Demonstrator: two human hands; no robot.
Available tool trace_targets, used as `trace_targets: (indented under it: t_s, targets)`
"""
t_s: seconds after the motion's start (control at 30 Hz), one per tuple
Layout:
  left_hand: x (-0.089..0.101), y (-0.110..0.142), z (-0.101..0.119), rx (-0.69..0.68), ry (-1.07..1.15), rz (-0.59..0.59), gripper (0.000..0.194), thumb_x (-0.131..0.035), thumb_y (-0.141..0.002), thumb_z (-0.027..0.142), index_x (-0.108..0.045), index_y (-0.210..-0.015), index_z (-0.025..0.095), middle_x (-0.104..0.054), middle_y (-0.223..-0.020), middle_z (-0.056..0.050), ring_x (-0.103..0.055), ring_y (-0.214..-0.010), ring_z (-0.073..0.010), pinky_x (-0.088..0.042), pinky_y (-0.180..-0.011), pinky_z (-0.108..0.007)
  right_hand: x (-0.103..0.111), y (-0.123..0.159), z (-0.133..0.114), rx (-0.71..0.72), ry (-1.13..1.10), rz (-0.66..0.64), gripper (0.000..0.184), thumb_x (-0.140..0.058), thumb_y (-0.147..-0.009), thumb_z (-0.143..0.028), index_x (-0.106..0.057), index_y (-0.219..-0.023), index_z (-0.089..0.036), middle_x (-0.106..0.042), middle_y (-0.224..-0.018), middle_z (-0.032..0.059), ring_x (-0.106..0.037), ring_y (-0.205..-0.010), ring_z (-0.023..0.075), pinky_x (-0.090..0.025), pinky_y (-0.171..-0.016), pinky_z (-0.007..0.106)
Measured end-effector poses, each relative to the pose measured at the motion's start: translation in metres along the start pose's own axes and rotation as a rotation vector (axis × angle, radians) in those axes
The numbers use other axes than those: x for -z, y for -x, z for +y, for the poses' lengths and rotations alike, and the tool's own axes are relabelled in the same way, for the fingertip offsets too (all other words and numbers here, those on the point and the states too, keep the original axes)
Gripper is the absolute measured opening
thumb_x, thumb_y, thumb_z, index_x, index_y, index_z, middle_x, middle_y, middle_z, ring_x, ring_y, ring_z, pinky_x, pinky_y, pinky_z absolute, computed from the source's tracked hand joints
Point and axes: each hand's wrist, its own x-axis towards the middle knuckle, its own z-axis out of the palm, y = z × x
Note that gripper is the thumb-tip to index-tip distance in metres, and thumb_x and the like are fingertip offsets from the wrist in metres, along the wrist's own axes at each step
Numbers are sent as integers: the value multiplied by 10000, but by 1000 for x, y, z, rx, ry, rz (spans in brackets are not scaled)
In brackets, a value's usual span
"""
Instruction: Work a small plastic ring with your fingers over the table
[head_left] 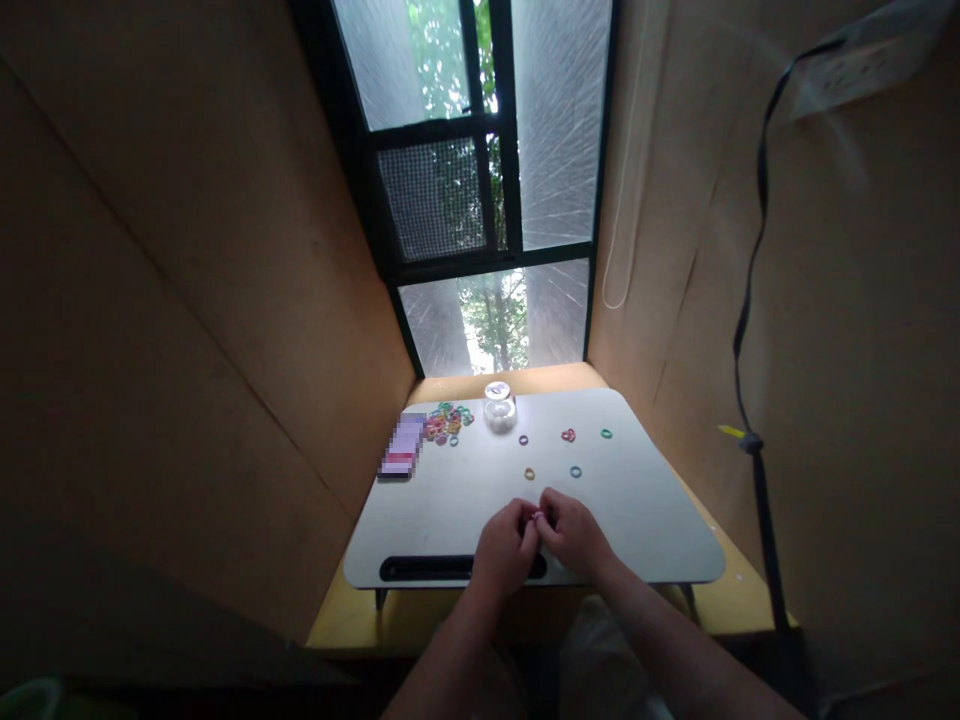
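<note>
My left hand (507,545) and my right hand (574,532) meet near the front of the white lap table (637,510). Pinched between their fingertips is a small pink hair tie (538,514), mostly covered by the fingers. Just beyond the hands lie a yellow-orange hair tie (529,473) and a blue one (575,471). Farther back sit a purple hair tie (523,440), a red-pink clump of hair ties (568,435) and a green hair tie (606,433). A multicoloured pile of hair ties (448,422) is spread at the back left.
A round clear container (500,412) with its lid stands at the back. The phone (403,446), blurred out, lies along the left edge. A black slot (427,568) runs along the front. Wooden walls flank the table, a window (487,200) is behind, and a black cable (750,300) hangs right.
</note>
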Motion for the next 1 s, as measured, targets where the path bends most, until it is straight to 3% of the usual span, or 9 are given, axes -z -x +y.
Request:
trace_targets:
  t_s: [1.0]
  targets:
    - [4,-6,3,35,22,-38,142,-480,-883,232,-615,-920,213,-664,-831,-1,-577,-749,-142,-414,-684,-252,2,-3,2,-21,-56,-41,111,-503,-791,-230,-442,-700,-210,-509,-618,-34,-456,-580,122,-307,-559,238]
